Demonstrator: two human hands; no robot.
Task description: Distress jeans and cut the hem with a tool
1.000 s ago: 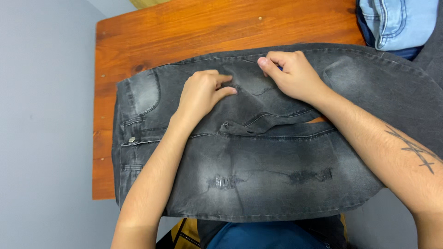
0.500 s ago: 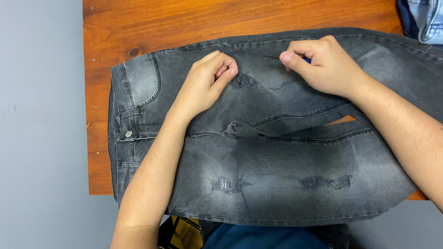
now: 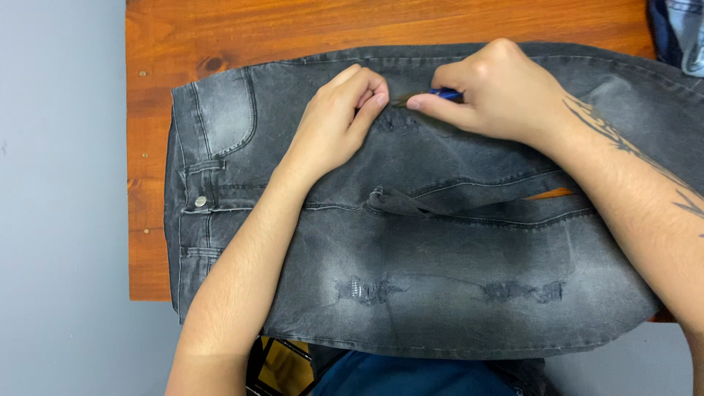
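A pair of faded black jeans (image 3: 411, 242) lies flat across a wooden table (image 3: 293, 29), waistband to the left, with frayed rips on the nearer leg. My left hand (image 3: 339, 121) presses on the far leg, fingers curled beside a small frayed patch (image 3: 396, 121). My right hand (image 3: 499, 92) pinches a small blue-handled tool (image 3: 444, 93), its tip pointing at the cloth just by my left fingertips. What kind of tool it is cannot be made out.
Light blue denim (image 3: 678, 33) lies at the table's far right corner. A grey floor (image 3: 59, 198) runs along the left. Below the table's near edge are blue cloth (image 3: 411, 378) and a dark frame with yellow (image 3: 282, 363).
Both hands slid left along the far leg and came closer together. The blue-handled tool now shows in my right hand, near my left fingertips. The view shifted closer.
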